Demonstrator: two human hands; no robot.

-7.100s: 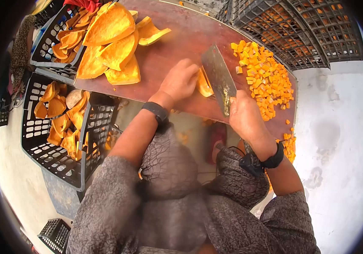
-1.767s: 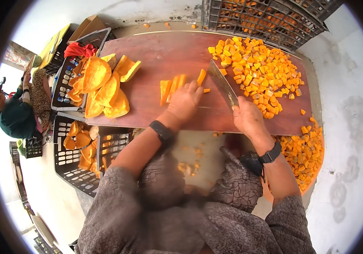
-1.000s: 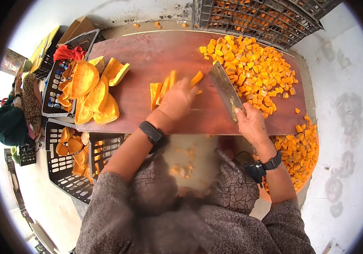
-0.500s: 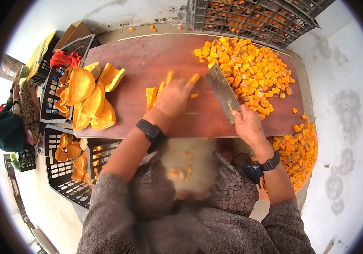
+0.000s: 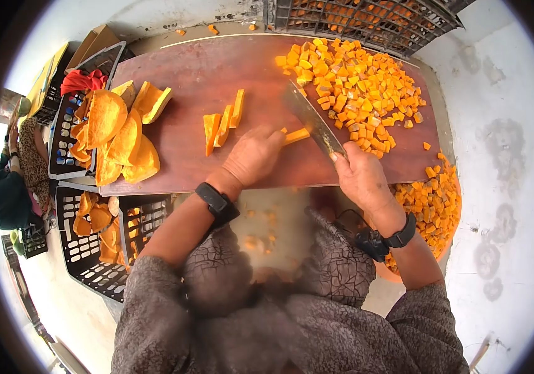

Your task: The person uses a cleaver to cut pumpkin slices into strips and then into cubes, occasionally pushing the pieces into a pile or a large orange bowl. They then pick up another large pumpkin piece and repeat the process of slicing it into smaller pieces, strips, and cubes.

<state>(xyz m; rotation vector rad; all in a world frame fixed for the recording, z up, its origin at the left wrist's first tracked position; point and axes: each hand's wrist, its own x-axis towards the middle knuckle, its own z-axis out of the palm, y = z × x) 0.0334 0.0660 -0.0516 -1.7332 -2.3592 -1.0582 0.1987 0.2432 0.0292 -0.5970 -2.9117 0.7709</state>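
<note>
My right hand (image 5: 365, 179) is wrapped round the handle of a cleaver (image 5: 317, 121), its broad blade slanting up and left over the table. My left hand (image 5: 255, 153) has its fingers closed on a pumpkin strip (image 5: 297, 135), whose free end reaches to the blade. Left of that hand lie a few more cut pumpkin strips (image 5: 222, 126), side by side. Large peeled pumpkin pieces (image 5: 126, 138) are heaped at the table's left end. Beyond the cleaver spreads a pile of pumpkin cubes (image 5: 366, 93).
The reddish wooden table (image 5: 186, 68) stands before me. A tub of pumpkin cubes (image 5: 432, 202) sits below its right end. Black crates (image 5: 83, 249) with pumpkin pieces stand at the left, another crate (image 5: 366, 19) at the back. A person (image 5: 11, 193) is at far left.
My left hand, blurred earlier, now rests lower on a strip lying flatter beside the blade. The cleaver has turned more edge-on. The whole view has shifted slightly.
</note>
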